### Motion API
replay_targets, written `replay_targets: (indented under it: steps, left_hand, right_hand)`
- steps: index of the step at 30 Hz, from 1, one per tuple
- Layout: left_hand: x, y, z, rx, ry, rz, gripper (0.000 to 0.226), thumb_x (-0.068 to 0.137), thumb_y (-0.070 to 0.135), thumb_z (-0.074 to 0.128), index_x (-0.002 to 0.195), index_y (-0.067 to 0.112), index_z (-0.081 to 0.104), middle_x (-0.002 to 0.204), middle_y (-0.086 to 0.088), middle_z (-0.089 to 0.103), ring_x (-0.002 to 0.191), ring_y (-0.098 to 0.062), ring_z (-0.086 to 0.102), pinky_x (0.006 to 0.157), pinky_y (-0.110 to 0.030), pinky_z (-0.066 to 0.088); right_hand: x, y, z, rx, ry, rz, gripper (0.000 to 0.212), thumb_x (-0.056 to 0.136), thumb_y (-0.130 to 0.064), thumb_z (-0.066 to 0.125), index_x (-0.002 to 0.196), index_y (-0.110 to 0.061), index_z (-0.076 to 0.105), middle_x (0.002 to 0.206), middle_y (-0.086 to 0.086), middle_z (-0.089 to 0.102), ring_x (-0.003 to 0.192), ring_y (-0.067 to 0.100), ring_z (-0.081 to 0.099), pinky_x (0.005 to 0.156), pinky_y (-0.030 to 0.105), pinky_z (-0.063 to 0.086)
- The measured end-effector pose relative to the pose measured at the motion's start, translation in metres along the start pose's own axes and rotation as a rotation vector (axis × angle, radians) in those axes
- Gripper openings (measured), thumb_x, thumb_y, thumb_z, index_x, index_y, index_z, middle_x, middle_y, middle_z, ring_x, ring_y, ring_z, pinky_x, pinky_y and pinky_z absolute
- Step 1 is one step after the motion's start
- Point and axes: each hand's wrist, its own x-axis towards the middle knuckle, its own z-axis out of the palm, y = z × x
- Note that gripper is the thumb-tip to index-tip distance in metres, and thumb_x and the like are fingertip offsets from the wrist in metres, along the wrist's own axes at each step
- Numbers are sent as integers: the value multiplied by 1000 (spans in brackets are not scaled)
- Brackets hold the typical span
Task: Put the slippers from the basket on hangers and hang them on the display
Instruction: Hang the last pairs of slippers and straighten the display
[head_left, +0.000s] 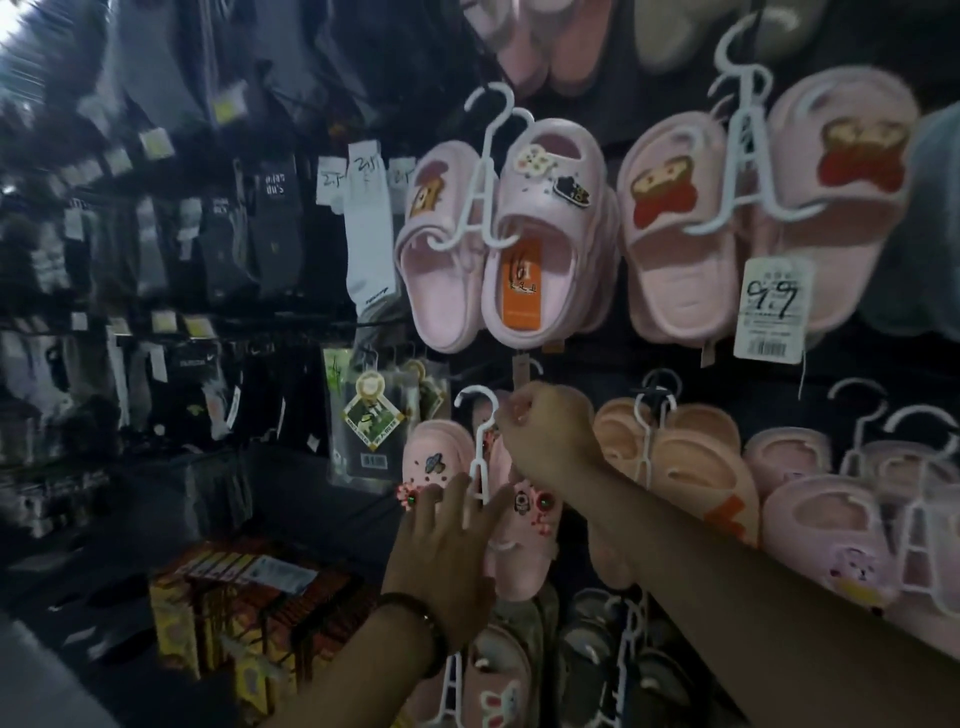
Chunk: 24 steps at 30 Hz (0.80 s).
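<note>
The pink slippers (434, 460), a charm-studded pair, sit on a white hanger (480, 462) low against the display (613, 366), below another pink pair (498, 234) and left of a peach pair (691, 467). They are in the person's hands at the wall and look not yet hung: the hanger's hook curves free at the top left and does not visibly ride on anything.

To finish well, the hook likely needs to go up and over its support, with the pair kept flat so the charms do not snag the neighbours. The weight should be let down only once the hook is seated. What the display offers to hang from here is hidden behind the right hand, so the seating is better judged by feel than by sight.

The left hand (447, 545) comes up from below, a bracelet (415, 623) on the wrist. Its fingers are straight and spread, lying against the pair on either side of the hanger's stem and steadying it, with nothing gripped. The right hand (545, 434) reaches in across from the right, the forearm stretched out long. Its fingers are curled beside the hanger's neck; whether they pinch the hanger or something behind it, I cannot tell.

Socks (363, 223) hang on the rack to the left.
</note>
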Motion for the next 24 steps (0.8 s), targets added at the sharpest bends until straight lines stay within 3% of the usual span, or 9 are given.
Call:
replay_targets:
  steps: [4, 8, 13, 19, 24]
  left_hand:
    - [4, 0, 17, -29, -77, -26, 107, 84, 56, 57, 157, 39, -20, 167, -2, -15, 151, -41, 0, 122, -58, 17]
    - [10, -3, 28, -17, -75, 0, 96, 91, 52, 49, 157, 39, -18, 166, -1, -24, 152, -40, -4, 123, -57, 15]
    - [20, -4, 36, -57, -94, 40, 96, 91, 48, 51, 158, 40, -18, 166, -1, -29, 153, -37, -10, 125, -56, 12]
    - [38, 4, 41, -41, -136, 71, 97, 92, 49, 52, 159, 36, -18, 164, -4, -33, 153, -39, -15, 125, -57, 5]
    - [58, -2, 52, -43, -163, 64, 94, 92, 46, 52, 160, 39, -13, 165, -2, -33, 153, -40, -15, 124, -60, 9]
  right_hand:
    - [10, -5, 19, -34, -84, 41, 28, 96, -36, 63, 92, -10, 74, 85, 10, 73, 87, 31, 70, 80, 43, 60]
    - [19, -7, 32, -18, -47, 105, 24, 94, -33, 63, 85, -13, 74, 80, 12, 74, 78, 32, 73, 70, 45, 64]
    - [26, 2, 31, -72, -28, 132, 18, 96, -15, 62, 87, -5, 73, 86, 16, 74, 82, 34, 73, 72, 46, 64]
    - [44, 19, 36, -47, -24, 191, 15, 95, -14, 58, 90, -7, 70, 84, 17, 74, 72, 35, 75, 63, 48, 65]
    - [61, 27, 40, -13, -51, 213, 14, 93, -17, 63, 94, -5, 69, 90, 17, 75, 81, 38, 77, 68, 49, 65]
